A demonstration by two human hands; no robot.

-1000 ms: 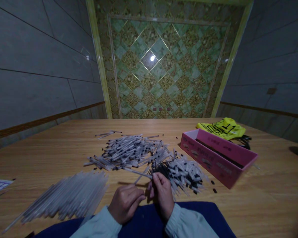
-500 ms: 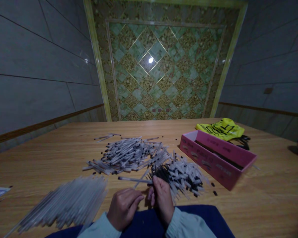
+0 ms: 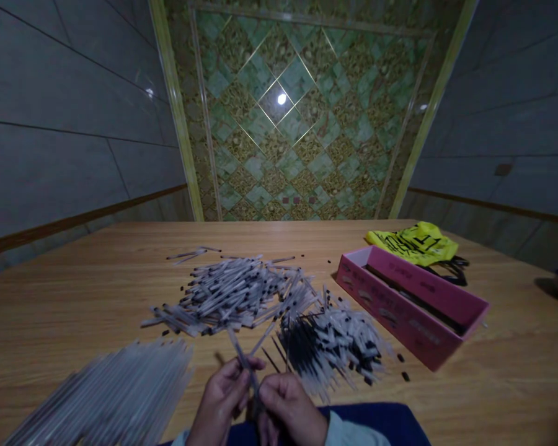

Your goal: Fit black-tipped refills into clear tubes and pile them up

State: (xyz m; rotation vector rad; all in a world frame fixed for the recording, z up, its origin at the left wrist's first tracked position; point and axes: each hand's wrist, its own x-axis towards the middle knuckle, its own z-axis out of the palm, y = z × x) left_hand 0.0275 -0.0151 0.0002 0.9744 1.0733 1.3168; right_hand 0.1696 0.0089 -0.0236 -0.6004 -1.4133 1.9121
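At your far left, a fan of clear tubes (image 3: 116, 390) lies side by side on the wooden table (image 3: 506, 371), slanting away from you. Farther back, a few loose rods (image 3: 190, 254) lie just behind the broad heap of dark-tipped rods (image 3: 232, 288), which are piled across one another. Your left hand (image 3: 225, 387) is in front of that heap, thumb and fingers nearly closed in a pinch on one slim rod (image 3: 242, 356). That rod tilts up and leftward from between your hands, its far end toward the heap. Your right hand (image 3: 288, 402) is just beside the left, its fingers curled in and its thumb closed on the rod's lower part; the very bottom end is hidden. Beyond it lie thin black-ended pieces (image 3: 300, 344), running into a jumbled pile of short clear pieces (image 3: 348, 334). Further right, small black caps (image 3: 405, 376) lie near the long pink box (image 3: 390, 313), with a crumpled yellow bag (image 3: 416, 243) behind it.
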